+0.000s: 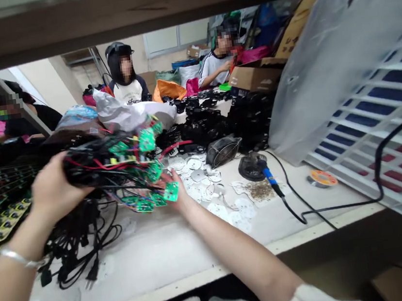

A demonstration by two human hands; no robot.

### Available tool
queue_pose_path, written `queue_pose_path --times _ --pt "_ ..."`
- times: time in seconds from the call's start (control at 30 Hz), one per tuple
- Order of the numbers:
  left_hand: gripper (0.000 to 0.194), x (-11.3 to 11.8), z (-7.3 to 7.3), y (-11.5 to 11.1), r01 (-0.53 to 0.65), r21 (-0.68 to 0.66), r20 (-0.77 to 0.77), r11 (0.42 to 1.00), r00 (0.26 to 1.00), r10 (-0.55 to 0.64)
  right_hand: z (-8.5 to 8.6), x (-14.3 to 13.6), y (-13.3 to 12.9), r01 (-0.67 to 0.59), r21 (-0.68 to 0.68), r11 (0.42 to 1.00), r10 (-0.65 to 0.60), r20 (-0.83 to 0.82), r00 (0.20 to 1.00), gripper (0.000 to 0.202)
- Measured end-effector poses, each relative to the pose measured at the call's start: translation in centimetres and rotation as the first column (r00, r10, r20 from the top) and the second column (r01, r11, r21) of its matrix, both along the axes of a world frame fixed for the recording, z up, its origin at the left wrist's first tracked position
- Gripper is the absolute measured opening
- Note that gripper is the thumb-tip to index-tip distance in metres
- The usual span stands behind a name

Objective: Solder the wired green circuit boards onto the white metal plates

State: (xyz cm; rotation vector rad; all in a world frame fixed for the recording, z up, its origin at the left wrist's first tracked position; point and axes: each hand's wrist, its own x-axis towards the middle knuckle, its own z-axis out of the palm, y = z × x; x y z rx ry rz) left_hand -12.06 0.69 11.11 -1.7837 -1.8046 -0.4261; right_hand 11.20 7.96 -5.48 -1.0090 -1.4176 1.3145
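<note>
A thick bundle of black cables with green circuit boards (146,140) at its right end is held above the white table. My left hand (53,185) wraps round the cable side of the bundle. At the board end is my right hand (176,190), its fingers partly hidden behind the boards. Black cords with plugs (75,234) hang below the bundle and rest on the table. Long panels of yellow and green boards (3,226) lie at the left. Flat white discs (197,175) are spread beyond my right hand.
A soldering iron (270,178) with a blue grip rests in its stand, its cord running right. Nearby are a solder spool (321,178), a small fan (223,151) and a white slatted crate (385,132). Black parts (208,120) are heaped behind. Several people sit across.
</note>
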Motion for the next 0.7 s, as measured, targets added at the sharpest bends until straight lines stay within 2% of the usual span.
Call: queue_pose_path --times 0.07,0.17,0.23,0.3,0.37,0.47,0.5,0.53,0.57,0.6,0.67,0.7 --pt "0.065 2.4 -2.4 2.6 0.051 -0.214 -0.029 0.976 0.998 -0.058 -0.7 2.3 1.2 0.073 -0.043 0.996 -0.076 -0.053 0.996 0.085" --pt "0.059 6.8 -6.8 6.3 0.151 -0.533 -0.107 0.832 0.964 -0.243 -1.8 6.0 2.6 0.289 -0.115 0.95 -0.301 -0.106 0.948 0.086" --pt "0.056 9.2 -9.4 7.8 0.154 -0.564 -0.106 0.811 0.961 -0.256 -2.4 7.6 3.1 0.412 -0.124 0.903 -0.424 -0.099 0.9 0.084" --pt "0.056 10.5 -11.2 8.1 0.122 -0.551 -0.093 0.826 0.974 -0.206 -2.4 8.3 3.4 0.477 -0.106 0.873 -0.485 -0.073 0.872 0.078" --pt "0.054 11.2 -12.3 7.6 0.081 -0.53 -0.073 0.844 0.987 -0.14 -1.8 8.4 3.3 0.518 -0.064 0.853 -0.521 -0.048 0.852 0.067" --pt "0.047 11.6 -13.0 6.7 0.043 -0.508 -0.039 0.86 0.997 -0.072 0.1 7.8 2.6 0.59 0.032 0.807 -0.588 -0.045 0.807 0.06" --pt "0.048 11.7 -13.2 6.5 0.035 -0.505 -0.026 0.862 0.998 -0.055 0.7 7.3 2.2 0.63 0.106 0.77 -0.628 -0.051 0.776 0.058" --pt "0.048 11.9 -13.4 6.5 0.033 -0.505 -0.011 0.862 0.999 -0.045 1.3 6.7 1.6 0.67 0.298 0.68 -0.69 -0.051 0.722 0.053" --pt "0.048 12.0 -13.5 6.6 0.037 -0.507 0.005 0.861 0.999 -0.039 1.8 5.8 1.0 0.642 0.47 0.606 -0.691 -0.088 0.717 0.043" --pt "0.049 12.1 -13.6 6.7 0.047 -0.51 0.024 0.859 0.999 -0.041 2.2 4.7 0.5 0.535 0.614 0.58 -0.621 -0.091 0.778 0.033" --pt "0.052 11.8 -13.4 6.6 0.095 -0.525 0.069 0.846 0.995 -0.069 2.6 2.1 -0.2 0.195 0.825 0.53 -0.4 0.04 0.916 0.022" --pt "0.055 11.3 -13.0 6.5 0.132 -0.537 0.092 0.833 0.991 -0.098 2.6 0.7 -0.1 0.039 0.854 0.519 -0.32 0.153 0.935 0.021"
